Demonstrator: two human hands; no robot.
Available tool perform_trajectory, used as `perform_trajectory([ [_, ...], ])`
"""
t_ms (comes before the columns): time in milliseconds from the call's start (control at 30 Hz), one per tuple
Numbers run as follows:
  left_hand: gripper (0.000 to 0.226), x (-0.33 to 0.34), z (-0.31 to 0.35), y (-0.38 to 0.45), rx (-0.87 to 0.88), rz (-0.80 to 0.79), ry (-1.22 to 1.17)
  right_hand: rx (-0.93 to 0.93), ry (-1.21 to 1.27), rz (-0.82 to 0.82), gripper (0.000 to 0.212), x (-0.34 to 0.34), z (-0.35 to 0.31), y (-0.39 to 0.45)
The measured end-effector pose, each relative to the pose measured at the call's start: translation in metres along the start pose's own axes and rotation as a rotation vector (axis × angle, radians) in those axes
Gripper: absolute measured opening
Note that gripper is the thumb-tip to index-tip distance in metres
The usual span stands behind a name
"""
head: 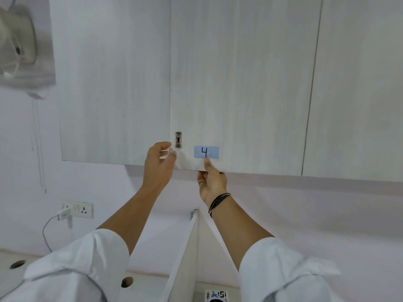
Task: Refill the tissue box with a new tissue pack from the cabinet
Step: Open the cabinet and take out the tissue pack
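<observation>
The wall cabinet is hanging closed overhead, its pale wood-grain doors flush; no tissue pack or tissue box is showing. The middle door is carrying a metal lock near its lower left corner and a blue label marked "4" just beside it. The left hand is curling its fingers around that door's left edge below the lock. The right hand is gripping the door's bottom edge, thumb pressing up on the face under the label, other fingers hidden beneath. Black bands are circling the right wrist; white sleeves are rolled up both forearms. Below, a white partition panel is standing on a light desk with round cable holes. A charger is sitting plugged into a wall socket plate on the lilac wall.
</observation>
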State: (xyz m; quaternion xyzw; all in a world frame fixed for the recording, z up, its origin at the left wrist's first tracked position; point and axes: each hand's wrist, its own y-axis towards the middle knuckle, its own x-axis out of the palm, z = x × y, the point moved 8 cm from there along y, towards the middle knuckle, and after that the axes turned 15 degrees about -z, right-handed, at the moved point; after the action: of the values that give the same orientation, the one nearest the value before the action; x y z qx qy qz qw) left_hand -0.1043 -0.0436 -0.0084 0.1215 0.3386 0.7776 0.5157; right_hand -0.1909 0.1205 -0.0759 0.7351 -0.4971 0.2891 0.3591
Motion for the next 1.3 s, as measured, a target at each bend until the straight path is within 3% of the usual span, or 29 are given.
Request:
perform_trajectory([
  [133, 0.038, 0.012, 0.046, -0.025, 0.085, -0.039, -0.027, 0.025, -0.026, -0.013, 0.046, 0.005, -0.003, -0.045],
  [233, 0.031, -0.007, 0.084, -0.062, 0.127, 0.076, -0.264, 0.007, -0.051, -0.015, 0.032, 0.008, -0.02, -0.1],
  [267, 0.025, -0.013, 0.099, -0.078, 0.17, 0.075, -0.337, -0.04, -0.109, 0.053, 0.028, 0.005, -0.033, -0.127],
  [367, 0.012, -0.015, 0.143, -0.115, 0.287, -0.011, -0.382, -0.367, -0.534, 0.314, 0.055, -0.003, -0.094, -0.215],
  [433, 0.013, -0.007, 0.166, -0.139, 0.27, -0.064, -0.386, -0.599, -0.854, 0.17, 0.077, 0.029, -0.126, -0.281],
  [500, 0.014, 0.005, 0.178, -0.156, 0.221, -0.098, -0.374, -0.677, -1.101, 0.081, 0.088, 0.046, -0.144, -0.325],
  [667, 0.021, 0.035, 0.208, -0.188, 0.16, -0.249, -0.375, -0.895, -1.337, 0.559, 0.055, 0.015, -0.222, -0.397],
  [767, 0.027, 0.051, 0.223, -0.196, 0.143, -0.305, -0.392, -0.86, -1.446, 0.652, 0.056, -0.008, -0.251, -0.416],
  [867, 0.025, 0.062, 0.228, -0.198, 0.131, -0.315, -0.398, -0.849, -1.552, 0.599, 0.062, -0.018, -0.255, -0.423],
  [1000, 0.029, 0.07, 0.222, -0.195, 0.096, -0.306, -0.411, -1.04, -1.657, 0.405, 0.069, 0.005, -0.229, -0.432],
  [1133, 0.028, 0.072, 0.203, -0.179, 0.074, -0.287, -0.36, -0.803, -1.534, 0.132, 0.063, 0.016, -0.198, -0.374],
  [1300, 0.023, 0.074, 0.154, -0.131, 0.045, -0.246, -0.27, -0.589, -1.537, -0.009, 0.056, 0.007, -0.179, -0.258],
])
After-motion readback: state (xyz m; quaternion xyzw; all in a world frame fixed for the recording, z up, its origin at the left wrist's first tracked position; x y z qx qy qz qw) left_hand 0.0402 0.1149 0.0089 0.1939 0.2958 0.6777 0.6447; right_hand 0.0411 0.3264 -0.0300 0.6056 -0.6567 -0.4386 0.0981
